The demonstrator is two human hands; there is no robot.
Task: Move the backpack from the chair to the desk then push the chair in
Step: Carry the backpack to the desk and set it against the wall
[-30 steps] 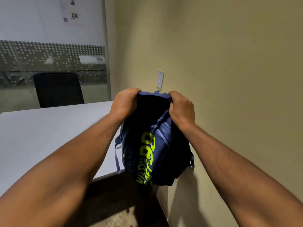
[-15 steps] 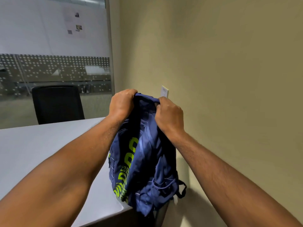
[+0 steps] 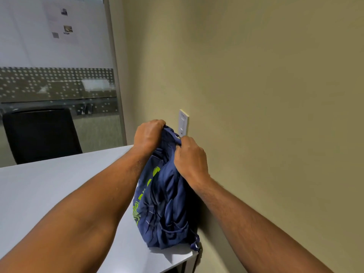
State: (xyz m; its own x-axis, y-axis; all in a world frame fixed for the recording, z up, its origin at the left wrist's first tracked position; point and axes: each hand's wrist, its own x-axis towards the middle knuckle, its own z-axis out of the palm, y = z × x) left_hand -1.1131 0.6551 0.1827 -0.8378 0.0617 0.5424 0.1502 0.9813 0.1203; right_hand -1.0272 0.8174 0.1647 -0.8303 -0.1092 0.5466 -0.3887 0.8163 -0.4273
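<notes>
A dark blue backpack (image 3: 167,209) with lime-green lettering rests upright on the white desk (image 3: 39,194), at the desk's near right corner against the wall. My left hand (image 3: 148,134) grips its top edge on the left. My right hand (image 3: 190,156) grips the top on the right side. A strap end hangs over the desk's corner. The chair the backpack came from is out of view.
A black chair (image 3: 41,134) stands at the far side of the desk, in front of a frosted glass partition (image 3: 59,85). The beige wall (image 3: 266,115) runs along the desk's right edge and carries a white switch plate (image 3: 183,123).
The backpack has gone from hanging beside and below the desk's corner up onto the desk top, where its base now rests. Both hands stayed on its top.
</notes>
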